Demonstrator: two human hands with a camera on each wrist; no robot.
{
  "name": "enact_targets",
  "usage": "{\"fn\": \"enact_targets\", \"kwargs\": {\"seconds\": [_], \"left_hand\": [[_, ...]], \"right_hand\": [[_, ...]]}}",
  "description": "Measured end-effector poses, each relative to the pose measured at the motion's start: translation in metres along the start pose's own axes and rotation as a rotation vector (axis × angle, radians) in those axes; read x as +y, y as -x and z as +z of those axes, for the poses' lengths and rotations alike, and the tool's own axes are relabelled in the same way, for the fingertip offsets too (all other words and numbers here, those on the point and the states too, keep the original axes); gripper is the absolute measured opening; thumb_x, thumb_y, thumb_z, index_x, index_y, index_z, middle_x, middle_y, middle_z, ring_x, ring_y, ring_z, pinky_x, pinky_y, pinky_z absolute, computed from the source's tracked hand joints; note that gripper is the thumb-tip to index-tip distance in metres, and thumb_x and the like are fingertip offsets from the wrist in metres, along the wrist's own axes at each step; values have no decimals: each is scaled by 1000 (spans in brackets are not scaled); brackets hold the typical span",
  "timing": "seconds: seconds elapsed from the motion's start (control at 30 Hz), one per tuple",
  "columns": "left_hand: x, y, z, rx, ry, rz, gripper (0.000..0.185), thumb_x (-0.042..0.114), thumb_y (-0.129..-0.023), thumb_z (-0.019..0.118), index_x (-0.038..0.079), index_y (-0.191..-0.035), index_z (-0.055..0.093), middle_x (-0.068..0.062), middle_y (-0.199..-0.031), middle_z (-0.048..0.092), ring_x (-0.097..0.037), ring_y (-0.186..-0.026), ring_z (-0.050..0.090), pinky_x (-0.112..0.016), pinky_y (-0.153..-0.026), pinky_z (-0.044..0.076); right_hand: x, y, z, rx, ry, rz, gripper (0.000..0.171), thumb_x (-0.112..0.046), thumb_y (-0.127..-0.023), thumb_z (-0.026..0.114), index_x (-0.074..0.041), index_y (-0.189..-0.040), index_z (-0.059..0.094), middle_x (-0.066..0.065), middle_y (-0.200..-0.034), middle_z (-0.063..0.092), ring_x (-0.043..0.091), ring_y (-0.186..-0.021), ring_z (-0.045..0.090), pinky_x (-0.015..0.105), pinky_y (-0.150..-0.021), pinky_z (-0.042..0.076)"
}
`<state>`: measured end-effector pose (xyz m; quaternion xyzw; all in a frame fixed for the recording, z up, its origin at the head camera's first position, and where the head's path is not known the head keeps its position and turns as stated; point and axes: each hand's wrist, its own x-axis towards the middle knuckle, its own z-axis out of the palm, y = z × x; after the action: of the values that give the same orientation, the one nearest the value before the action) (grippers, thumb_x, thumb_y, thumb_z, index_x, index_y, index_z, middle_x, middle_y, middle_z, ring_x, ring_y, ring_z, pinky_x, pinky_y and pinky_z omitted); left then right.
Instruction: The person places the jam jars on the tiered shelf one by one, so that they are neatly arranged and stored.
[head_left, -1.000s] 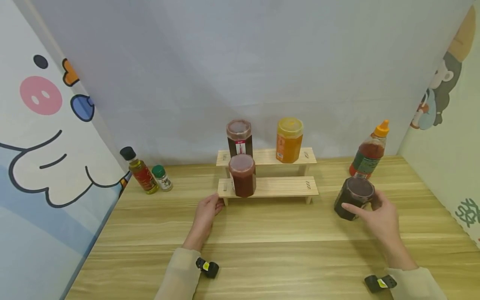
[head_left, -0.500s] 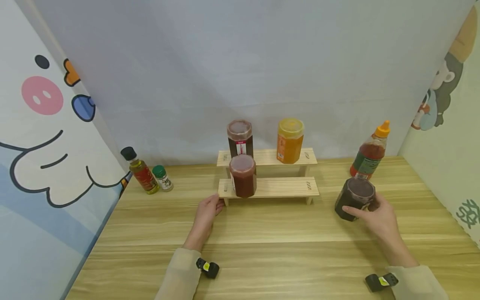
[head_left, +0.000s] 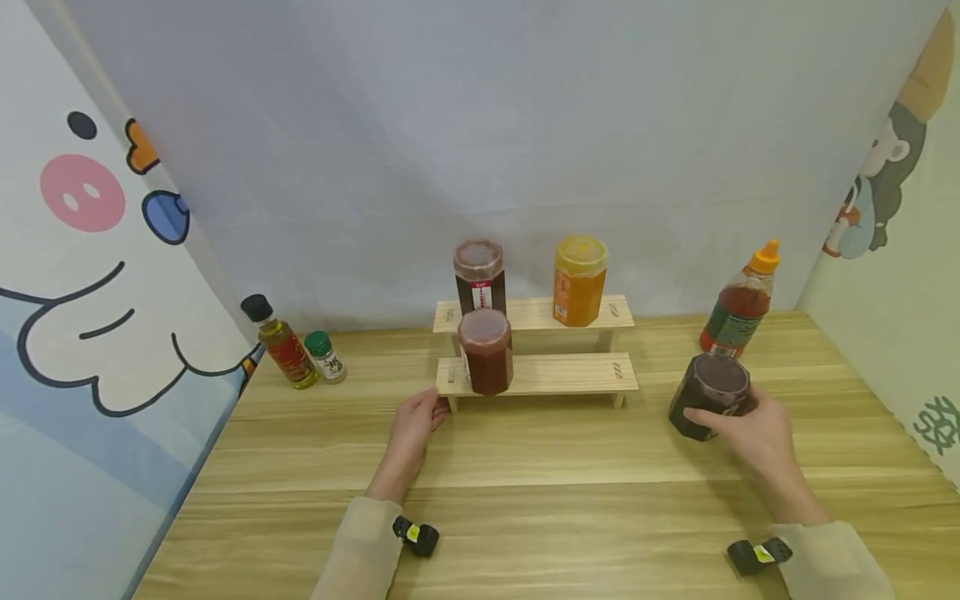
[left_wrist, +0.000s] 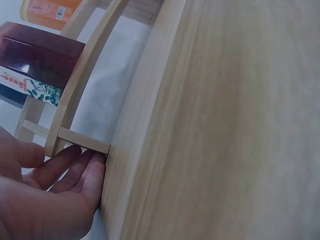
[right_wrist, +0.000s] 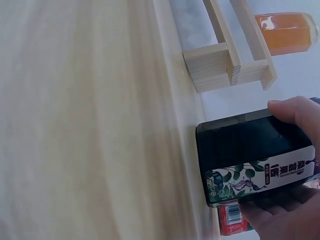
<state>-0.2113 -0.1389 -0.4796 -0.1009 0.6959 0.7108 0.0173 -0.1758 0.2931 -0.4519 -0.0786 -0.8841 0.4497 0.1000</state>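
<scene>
My left hand [head_left: 411,423] holds the left end of the lower step of a two-tier wooden rack [head_left: 562,375]. In the left wrist view its thumb lies at the board's end, and the fingers curl beneath against the leg. To the right of the rack, my right hand [head_left: 761,437] grips a dark faceted jar [head_left: 697,408], thumb on one side and fingers on the other. The jar's leafy label [right_wrist: 250,177] shows in the right wrist view; its base is at or very near the tabletop. A reddish-brown jar [head_left: 487,358] stands on the lower step's left part.
On the upper step are a dark jar with a red-and-white label [head_left: 480,271] and an orange jar [head_left: 579,287]. A red sauce bottle [head_left: 735,312] stands behind the gripped jar. An oil bottle [head_left: 287,350] and a green-capped shaker [head_left: 325,358] stand left. Cloth walls surround the table.
My right hand and wrist have shifted very slightly around the dark jar, which stays in place. The left hand and the rack have not visibly moved.
</scene>
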Motion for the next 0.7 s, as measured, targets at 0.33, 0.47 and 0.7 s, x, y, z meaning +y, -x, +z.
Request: {"fn": "enact_targets", "kwargs": {"seconds": [0.33, 0.47, 0.7], "left_hand": [[-2, -2, -1, -10, 8, 1, 42, 17, -105, 37, -15, -131, 46, -30, -124, 52, -37, -116, 51, -40, -100, 42], [-3, -2, -1, -9, 11, 1, 42, 17, -105, 38, -15, -130, 46, -30, -124, 52, -37, -115, 51, -40, -100, 43], [-2, -2, -1, -2, 7, -4, 42, 17, -105, 38, -15, -130, 47, -30, -123, 53, -36, -114, 52, -39, -99, 44]], "right_hand": [[-5, 1, 7, 51, -59, -30, 64, -25, -70, 87, 4, -119, 59, 16, -102, 63, 8, -77, 56, 15, -64, 47], [-12, 2, 7, 30, -68, -28, 65, -26, -71, 87, 3, -122, 58, 17, -107, 63, 7, -80, 55, 15, -65, 46], [-26, 3, 2, 9, -79, -99, 65, -23, -73, 86, 1, -126, 56, 10, -105, 63, 7, -82, 57, 13, -67, 47]]}}
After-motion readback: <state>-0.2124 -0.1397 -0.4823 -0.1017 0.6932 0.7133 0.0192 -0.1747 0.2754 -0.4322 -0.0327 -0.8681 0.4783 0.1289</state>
